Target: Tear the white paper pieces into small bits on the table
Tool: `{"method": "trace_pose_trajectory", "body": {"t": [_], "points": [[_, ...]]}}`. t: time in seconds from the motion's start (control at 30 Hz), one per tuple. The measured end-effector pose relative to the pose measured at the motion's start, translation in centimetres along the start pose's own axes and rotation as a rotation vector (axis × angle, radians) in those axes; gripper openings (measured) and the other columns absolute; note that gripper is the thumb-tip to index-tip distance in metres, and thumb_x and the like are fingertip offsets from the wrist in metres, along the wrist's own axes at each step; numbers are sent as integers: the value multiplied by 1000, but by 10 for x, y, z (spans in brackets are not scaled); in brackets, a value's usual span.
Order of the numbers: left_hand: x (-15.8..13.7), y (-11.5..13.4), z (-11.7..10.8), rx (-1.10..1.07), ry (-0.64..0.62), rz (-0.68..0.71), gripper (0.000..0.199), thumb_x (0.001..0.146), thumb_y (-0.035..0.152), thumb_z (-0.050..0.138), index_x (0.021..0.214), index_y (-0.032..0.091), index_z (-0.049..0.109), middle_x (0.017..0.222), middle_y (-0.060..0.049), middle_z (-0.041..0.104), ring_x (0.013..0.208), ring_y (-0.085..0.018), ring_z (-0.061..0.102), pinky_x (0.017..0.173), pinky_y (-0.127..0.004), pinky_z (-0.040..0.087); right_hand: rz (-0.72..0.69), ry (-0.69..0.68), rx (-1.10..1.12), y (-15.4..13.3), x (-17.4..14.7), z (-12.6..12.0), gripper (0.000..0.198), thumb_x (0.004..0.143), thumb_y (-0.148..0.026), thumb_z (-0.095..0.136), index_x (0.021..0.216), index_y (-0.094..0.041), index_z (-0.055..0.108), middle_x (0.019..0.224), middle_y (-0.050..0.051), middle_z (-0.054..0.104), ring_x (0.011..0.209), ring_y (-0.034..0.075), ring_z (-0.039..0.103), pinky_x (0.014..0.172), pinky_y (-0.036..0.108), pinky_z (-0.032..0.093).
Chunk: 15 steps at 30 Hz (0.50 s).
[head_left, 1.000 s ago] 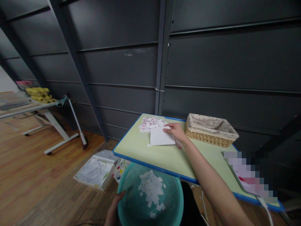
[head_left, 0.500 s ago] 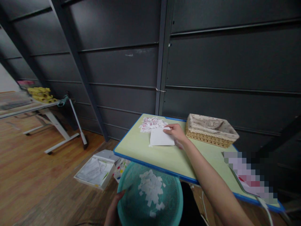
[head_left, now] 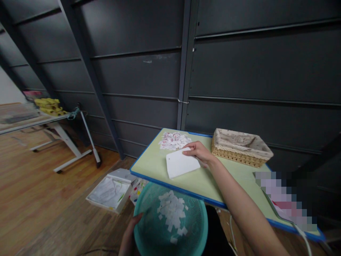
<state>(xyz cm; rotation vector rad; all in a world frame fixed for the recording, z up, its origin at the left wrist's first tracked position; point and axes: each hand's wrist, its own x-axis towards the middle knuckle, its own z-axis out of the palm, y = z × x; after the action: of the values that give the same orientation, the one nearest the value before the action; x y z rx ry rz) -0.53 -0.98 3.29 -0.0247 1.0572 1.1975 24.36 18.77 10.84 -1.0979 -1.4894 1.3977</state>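
My right hand (head_left: 198,152) pinches a white card (head_left: 181,163) by its upper right edge, over the pale green tabletop (head_left: 151,161). Behind the card lies a heap of small torn paper scraps (head_left: 173,139), some with red print. Below the table's front edge, my left hand (head_left: 134,224) grips the left rim of a teal plastic basket (head_left: 201,227), thumb over the rim and the other fingers hidden. White paper squares (head_left: 172,211) are piled inside the basket.
A woven basket with a cloth lining (head_left: 239,147) stands at the table's back right, with a blurred-out flat object (head_left: 286,202) in front of it. On the floor at left is an open white box (head_left: 110,193). A dark panelled wall (head_left: 138,81) rises behind.
My right hand has drawn the card slightly toward the table's front edge and tilted it. My left hand stays on the basket rim.
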Motion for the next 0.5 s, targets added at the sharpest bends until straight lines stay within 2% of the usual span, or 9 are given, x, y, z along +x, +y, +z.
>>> {"method": "trace_pose_trajectory", "body": {"t": [0.13, 0.23, 0.33, 0.5], "points": [[0, -2, 1, 74, 13, 36, 60, 75, 24, 65, 129, 3, 52, 83, -12, 80, 95, -36, 70, 97, -49, 46, -22, 67, -42, 4, 2, -6, 30, 52, -28, 80, 75, -11, 73, 61, 3, 67, 49, 11, 55, 44, 21, 35], [0, -2, 2, 83, 16, 46, 65, 75, 24, 64, 133, 2, 47, 84, -11, 80, 94, -35, 71, 97, -50, 46, 0, -5, -74, 7, 3, -3, 31, 53, -28, 80, 77, -11, 73, 60, 3, 67, 49, 11, 55, 44, 20, 35], [4, 2, 2, 70, 67, -7, 71, 76, 25, 63, 138, 0, 39, 83, -13, 80, 92, -35, 71, 95, -50, 47, 48, -78, -13, 8, 3, 0, 37, 50, -30, 82, 82, -12, 73, 65, 4, 69, 53, 14, 59, 48, 22, 41], [10, 4, -2, 17, 49, -66, 75, 76, 26, 62, 143, 7, 34, 87, -12, 80, 95, -36, 70, 95, -52, 48, -29, 60, 86, 8, 4, -3, 37, 47, -29, 83, 79, -12, 73, 66, 4, 69, 53, 14, 59, 48, 22, 40]]}}
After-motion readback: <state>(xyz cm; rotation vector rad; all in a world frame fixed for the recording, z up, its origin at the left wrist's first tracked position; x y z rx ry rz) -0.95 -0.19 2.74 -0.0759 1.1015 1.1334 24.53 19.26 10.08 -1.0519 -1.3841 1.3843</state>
